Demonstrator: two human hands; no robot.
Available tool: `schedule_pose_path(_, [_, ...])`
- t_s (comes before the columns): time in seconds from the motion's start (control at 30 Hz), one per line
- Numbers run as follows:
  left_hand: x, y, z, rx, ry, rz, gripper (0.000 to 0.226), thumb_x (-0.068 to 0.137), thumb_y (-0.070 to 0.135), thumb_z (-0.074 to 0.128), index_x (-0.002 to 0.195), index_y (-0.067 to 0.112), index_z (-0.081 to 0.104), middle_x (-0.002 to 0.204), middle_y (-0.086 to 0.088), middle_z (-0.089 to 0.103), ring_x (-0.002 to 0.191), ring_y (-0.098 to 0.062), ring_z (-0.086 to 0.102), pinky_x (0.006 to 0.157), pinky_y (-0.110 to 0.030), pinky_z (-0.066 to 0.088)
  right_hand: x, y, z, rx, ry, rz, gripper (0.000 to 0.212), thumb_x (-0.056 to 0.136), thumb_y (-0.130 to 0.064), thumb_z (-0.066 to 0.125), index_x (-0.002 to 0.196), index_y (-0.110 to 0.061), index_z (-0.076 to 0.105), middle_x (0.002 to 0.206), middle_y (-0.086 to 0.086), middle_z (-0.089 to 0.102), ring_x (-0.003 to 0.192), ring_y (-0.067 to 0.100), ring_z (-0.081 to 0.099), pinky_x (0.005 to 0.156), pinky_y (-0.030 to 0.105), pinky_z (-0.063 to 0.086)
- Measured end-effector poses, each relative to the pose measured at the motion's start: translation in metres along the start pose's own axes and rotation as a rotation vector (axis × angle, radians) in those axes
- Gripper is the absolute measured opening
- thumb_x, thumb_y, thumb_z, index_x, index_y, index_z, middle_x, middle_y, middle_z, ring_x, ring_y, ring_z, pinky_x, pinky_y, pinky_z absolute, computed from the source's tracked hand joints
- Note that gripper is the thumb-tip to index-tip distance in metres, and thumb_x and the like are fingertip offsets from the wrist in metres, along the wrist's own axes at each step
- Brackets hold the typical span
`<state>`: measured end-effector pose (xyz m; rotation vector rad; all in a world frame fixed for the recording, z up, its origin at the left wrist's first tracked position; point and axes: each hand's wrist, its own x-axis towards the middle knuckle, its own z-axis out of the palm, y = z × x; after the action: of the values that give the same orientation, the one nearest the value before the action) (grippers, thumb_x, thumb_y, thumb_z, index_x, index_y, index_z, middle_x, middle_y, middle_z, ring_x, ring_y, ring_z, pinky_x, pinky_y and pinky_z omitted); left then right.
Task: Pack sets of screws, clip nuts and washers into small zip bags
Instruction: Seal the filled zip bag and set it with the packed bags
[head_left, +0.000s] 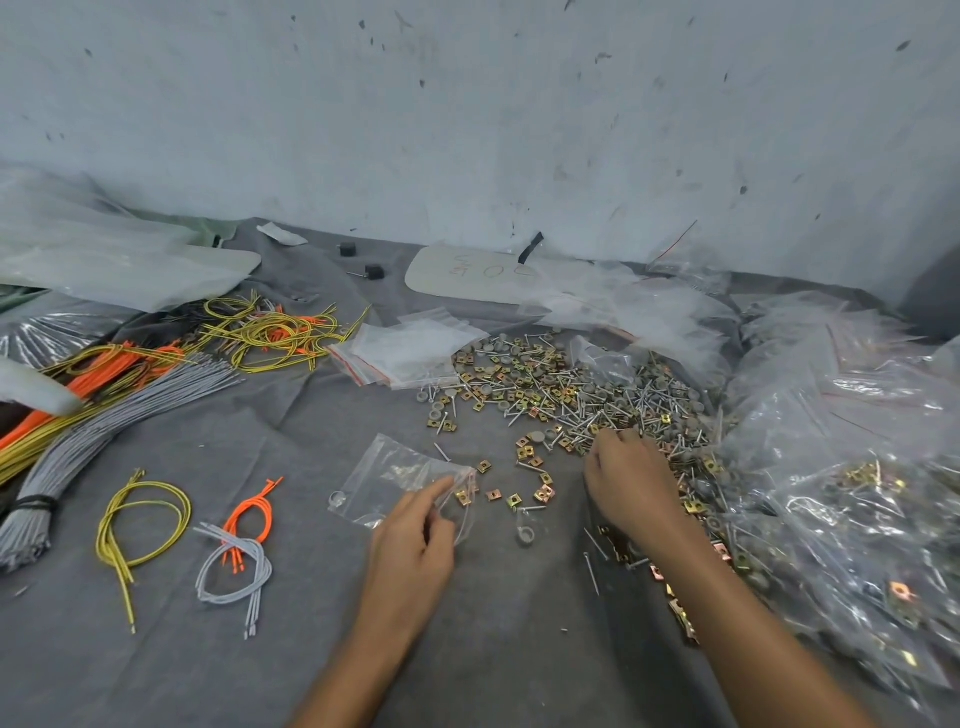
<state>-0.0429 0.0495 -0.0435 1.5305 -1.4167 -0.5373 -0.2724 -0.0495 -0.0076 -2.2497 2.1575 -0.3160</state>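
Observation:
A small clear zip bag (400, 480) lies on the grey cloth, and my left hand (415, 540) pinches its open right edge. My right hand (631, 475) reaches palm down into the near edge of the heap of silver screws (613, 410), its fingertips curled among them; what they hold is hidden. Gold clip nuts (530, 452) lie scattered between my hands and through the heap. Grey round washers (525, 535) sit among the parts, one just below the loose clip nuts. A stack of empty zip bags (410, 353) lies behind the heap, to its left.
Filled clear bags (857, 499) pile up at the right. Bundles of yellow, orange and grey wires (130, 374) cover the left, with small wire sets (145, 525) near the front. A white board (467, 275) lies by the wall.

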Motion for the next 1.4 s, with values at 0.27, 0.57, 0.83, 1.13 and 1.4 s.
schedule_pose_path(0.27, [0.0,-0.002,0.002,-0.004,0.005,0.007,0.044,0.09,-0.003,0.055,0.126,0.018,0.067,0.11,0.002,0.07,0.1,-0.014,0.062,0.092,-0.029,0.048,-0.064,-0.054,-0.003,0.505,-0.178,-0.258,0.008,0.103,-0.036,0.047,0.096,-0.032,0.05,0.073,-0.011,0.058,0.069,0.012,0.053,0.064,0.034,0.037])
schedule_pose_path(0.57, [0.001,0.001,-0.001,-0.014,-0.035,-0.027,0.049,0.083,0.022,0.044,0.127,0.019,0.067,0.127,0.011,0.066,0.117,-0.003,0.058,0.099,-0.017,0.041,-0.073,-0.105,0.009,0.59,-0.12,-0.301,0.022,0.099,-0.013,0.048,0.113,-0.023,0.063,0.113,-0.003,0.07,0.109,0.022,0.06,0.093,0.037,0.045])
schedule_pose_path(0.83, [0.001,0.005,-0.003,-0.053,-0.007,-0.068,0.052,0.079,0.022,0.045,0.126,0.017,0.067,0.126,0.008,0.066,0.116,-0.008,0.059,0.1,-0.025,0.043,-0.067,-0.113,0.024,0.715,-0.06,-0.215,0.02,0.093,-0.013,0.062,0.104,-0.025,0.073,0.094,-0.011,0.056,0.091,0.014,0.062,0.085,0.03,0.051])
schedule_pose_path(1.13, [0.002,-0.003,0.0,-0.048,-0.007,-0.043,0.041,0.089,0.009,0.053,0.127,0.019,0.066,0.126,0.011,0.065,0.116,-0.003,0.057,0.101,-0.022,0.042,-0.058,-0.088,0.024,0.632,-0.077,-0.351,0.031,0.094,-0.015,0.06,0.12,-0.03,0.068,0.103,-0.005,0.066,0.091,0.012,0.061,0.083,0.029,0.048])
schedule_pose_path(1.4, [0.002,-0.005,0.002,-0.022,0.018,-0.027,0.042,0.092,0.001,0.055,0.126,0.022,0.067,0.122,0.011,0.067,0.111,-0.002,0.058,0.097,-0.021,0.043,-0.047,-0.046,0.015,0.645,-0.081,-0.204,0.013,0.094,-0.02,0.064,0.093,-0.032,0.069,0.088,-0.016,0.061,0.069,-0.001,0.065,0.066,0.016,0.051])
